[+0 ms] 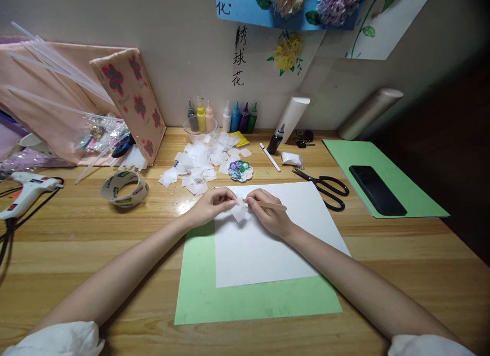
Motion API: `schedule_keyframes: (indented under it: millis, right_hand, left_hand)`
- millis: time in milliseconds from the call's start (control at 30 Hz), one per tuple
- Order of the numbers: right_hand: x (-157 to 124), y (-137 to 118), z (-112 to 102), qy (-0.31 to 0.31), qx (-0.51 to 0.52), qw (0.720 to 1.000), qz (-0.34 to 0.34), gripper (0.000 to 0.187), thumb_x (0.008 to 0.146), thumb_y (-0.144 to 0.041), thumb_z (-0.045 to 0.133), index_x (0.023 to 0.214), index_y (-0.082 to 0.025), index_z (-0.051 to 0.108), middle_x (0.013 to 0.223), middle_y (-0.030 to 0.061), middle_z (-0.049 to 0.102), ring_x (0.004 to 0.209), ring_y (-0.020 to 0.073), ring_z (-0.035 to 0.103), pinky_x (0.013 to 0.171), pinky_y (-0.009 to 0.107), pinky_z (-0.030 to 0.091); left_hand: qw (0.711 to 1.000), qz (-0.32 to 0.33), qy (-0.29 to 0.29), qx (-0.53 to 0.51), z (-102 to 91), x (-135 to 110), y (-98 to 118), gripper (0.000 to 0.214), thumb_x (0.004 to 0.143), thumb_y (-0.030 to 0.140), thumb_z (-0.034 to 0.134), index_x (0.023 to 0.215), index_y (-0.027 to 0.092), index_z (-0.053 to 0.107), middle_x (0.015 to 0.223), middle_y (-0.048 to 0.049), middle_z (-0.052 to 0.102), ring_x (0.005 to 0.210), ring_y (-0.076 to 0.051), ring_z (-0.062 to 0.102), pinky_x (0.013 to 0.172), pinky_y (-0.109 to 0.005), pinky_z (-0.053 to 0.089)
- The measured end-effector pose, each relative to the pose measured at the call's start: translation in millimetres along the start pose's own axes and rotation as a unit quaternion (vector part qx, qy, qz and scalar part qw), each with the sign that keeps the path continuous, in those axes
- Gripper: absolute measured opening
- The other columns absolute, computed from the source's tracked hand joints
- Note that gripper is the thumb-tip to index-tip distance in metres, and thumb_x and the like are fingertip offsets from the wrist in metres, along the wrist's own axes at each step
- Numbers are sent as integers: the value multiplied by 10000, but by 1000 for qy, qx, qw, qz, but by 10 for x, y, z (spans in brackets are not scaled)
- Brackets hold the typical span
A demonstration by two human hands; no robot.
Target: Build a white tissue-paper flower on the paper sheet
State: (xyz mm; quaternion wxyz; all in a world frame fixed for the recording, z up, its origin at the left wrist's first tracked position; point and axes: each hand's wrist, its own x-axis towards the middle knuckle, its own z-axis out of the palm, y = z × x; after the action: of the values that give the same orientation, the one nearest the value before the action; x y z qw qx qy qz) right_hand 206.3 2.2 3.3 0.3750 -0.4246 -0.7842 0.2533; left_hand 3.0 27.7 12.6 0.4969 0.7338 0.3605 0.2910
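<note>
My left hand point(209, 205) pinches a small square of thin white tissue paper point(240, 213) above the white sheet point(275, 259). Closed round a slim wooden stick point(274, 206) is my right hand point(271, 215); the stick's near end meets the tissue between both hands, though its tip is hidden. Under the white sheet lies a larger green sheet point(202, 305). Just beyond my hands sits a small flower-shaped palette point(240, 170) smeared with purple and green paint. A loose pile of tissue squares point(197, 159) spreads to its left.
Black-handled scissors point(329, 190) touch the sheet's right edge. A phone point(377, 190) rests on a green pad point(417, 205). At left are a tape roll point(124, 190) and a corded glue gun point(30, 190). Paint bottles point(245, 119) line the wall beside a clear bowl point(199, 134).
</note>
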Motion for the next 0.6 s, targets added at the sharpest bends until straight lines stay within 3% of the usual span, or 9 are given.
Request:
schedule_keyframes:
  millis: [67,267,467,600]
  right_hand:
    - [2,-7,-2,2,3,1000,-4,171,925,-242,405,812,-211,529,741,19,582,722,153,548,670,286,407]
    - [0,-17,-1,11,5,1000,-11,178,924,-233,401,806,-212,532,733,18,577,712,153,543,662,292,406]
    - [-35,-2,-9,49,26,997,-50,201,926,-212,370,797,-210,524,695,14,559,691,153,527,652,296,404]
    - [-40,-7,-4,0,10,994,-109,194,922,-202,356,818,-211,520,721,30,574,706,167,507,650,309,406]
  left_hand:
    - [999,-11,-15,29,54,-9,24,216,834,337,517,814,146,615,747,-20,604,657,-109,496,592,-222,371]
    - [976,-4,80,201,127,-23,-15,140,817,235,504,802,162,622,697,-6,596,622,-106,480,575,-224,355]
    - [963,-8,118,244,124,-28,-50,109,798,221,506,791,171,603,672,5,579,605,-103,473,570,-223,354]
    - [962,-1,123,245,136,-23,-48,121,808,227,493,817,174,602,673,4,574,614,-108,481,577,-227,358]
